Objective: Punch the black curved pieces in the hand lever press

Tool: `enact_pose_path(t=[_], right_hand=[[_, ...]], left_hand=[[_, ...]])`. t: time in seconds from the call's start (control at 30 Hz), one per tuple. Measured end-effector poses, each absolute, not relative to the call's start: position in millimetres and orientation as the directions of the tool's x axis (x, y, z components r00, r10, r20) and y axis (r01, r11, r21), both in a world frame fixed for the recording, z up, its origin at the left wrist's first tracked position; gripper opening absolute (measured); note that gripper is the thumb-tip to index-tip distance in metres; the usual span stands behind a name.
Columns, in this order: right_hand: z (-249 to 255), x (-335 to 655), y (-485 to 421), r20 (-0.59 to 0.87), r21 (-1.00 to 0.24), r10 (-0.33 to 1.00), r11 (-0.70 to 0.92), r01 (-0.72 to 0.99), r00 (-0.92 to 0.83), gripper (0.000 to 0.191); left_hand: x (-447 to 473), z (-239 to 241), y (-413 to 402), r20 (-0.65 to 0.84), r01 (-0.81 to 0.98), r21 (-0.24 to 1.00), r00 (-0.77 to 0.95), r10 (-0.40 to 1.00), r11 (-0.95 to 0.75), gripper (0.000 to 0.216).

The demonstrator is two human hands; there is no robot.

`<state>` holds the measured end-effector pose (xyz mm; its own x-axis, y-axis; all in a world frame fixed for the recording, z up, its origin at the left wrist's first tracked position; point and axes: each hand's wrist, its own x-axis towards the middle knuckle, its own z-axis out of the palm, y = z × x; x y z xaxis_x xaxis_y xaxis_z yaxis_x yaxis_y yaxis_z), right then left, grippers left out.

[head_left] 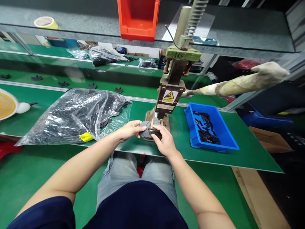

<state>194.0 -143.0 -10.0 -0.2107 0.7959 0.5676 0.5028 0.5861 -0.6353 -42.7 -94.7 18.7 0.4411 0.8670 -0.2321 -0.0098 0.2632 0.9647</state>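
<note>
At the base of a hand-lever press (168, 95), both my hands meet over small dark parts. My left hand (130, 130) pinches a grey curved plastic piece (145, 129) between thumb and fingers. My right hand (165, 140) closes on a small black plastic part (157, 133) that sits against the grey piece's right side. The press ram stands just above and behind my fingertips. How the two parts join is hidden by my fingers.
A clear bag (78, 114) of dark curved pieces lies to the left, and a blue bin (212, 127) of black parts to the right. The press's wrapped lever (233, 86) sticks out rightward. An orange bin (139, 19) hangs over the shelf edge. Curved pieces line the strip behind.
</note>
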Motion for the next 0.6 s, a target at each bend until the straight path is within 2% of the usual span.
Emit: enact_pose_path(t=[0.07,0.17,0.27,0.37,0.43,0.5,0.6], right_hand=[[-6,209,-150,0.555,-0.643,0.809,0.565,0.517,-0.194,0.037],[2,246,-167,0.559,-0.648,0.816,0.542,0.536,-0.149,0.033],[11,294,-180,0.552,-0.648,0.832,0.476,0.595,-0.065,0.029],[19,345,-180,0.508,-0.656,0.858,0.330,0.679,0.073,0.025],[22,377,-169,0.454,-0.648,0.879,0.211,0.732,0.149,0.028],[24,407,-150,0.352,-0.592,0.920,0.077,0.802,0.171,0.037],[25,443,-117,0.114,-0.380,0.987,-0.066,0.923,0.118,0.051]], left_hand=[[-50,7,-76,-0.255,-0.022,0.960,0.342,0.905,0.279,0.047],[-57,-12,-46,-0.323,-0.007,0.945,0.139,0.936,0.327,0.044],[-50,-28,-10,-0.414,0.011,0.910,-0.036,0.910,0.414,0.040],[-32,-30,36,-0.457,0.013,0.888,-0.103,0.884,0.460,0.032],[-20,-23,73,-0.430,-0.006,0.901,-0.122,0.894,0.433,0.027],[-10,-13,107,-0.389,-0.040,0.921,-0.137,0.911,0.387,0.023],[-2,-7,134,-0.359,-0.061,0.933,-0.143,0.922,0.354,0.029]])
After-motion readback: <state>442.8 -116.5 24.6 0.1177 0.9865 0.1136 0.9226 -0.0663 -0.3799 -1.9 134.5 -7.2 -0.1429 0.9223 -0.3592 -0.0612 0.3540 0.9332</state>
